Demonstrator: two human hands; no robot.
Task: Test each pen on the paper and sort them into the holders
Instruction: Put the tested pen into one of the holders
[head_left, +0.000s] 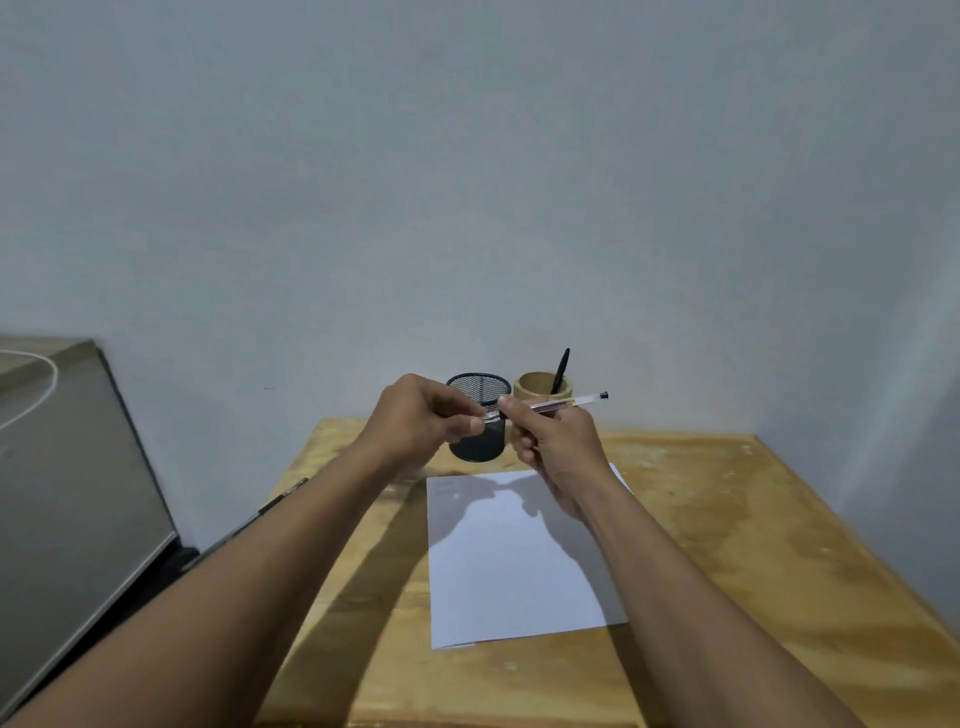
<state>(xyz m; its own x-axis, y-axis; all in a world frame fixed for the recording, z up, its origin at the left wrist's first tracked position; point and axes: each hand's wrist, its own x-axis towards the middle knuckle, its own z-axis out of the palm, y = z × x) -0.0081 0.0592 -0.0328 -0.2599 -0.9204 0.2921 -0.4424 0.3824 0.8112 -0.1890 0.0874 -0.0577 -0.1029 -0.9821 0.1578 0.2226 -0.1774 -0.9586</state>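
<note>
I see paper (509, 571) on the table (727, 519), centre. Behind it, side by side: mesh holder (478, 447) left, wood holder (537, 387) right, with a pen (561, 371) in it. Left hand (421, 415) and right hand (556, 441) grip the held pen (566, 402) before the holders. Cabinet (67, 467) left of the table.

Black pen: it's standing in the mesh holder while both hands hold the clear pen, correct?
No. The head view shows the black pen standing in the wooden holder, not the mesh holder. The left hand and right hand do hold the clear pen.

Black mesh holder (478, 448), tan holder (535, 387), white paper (514, 571), clear pen (571, 401), seemingly black-ended.
</note>
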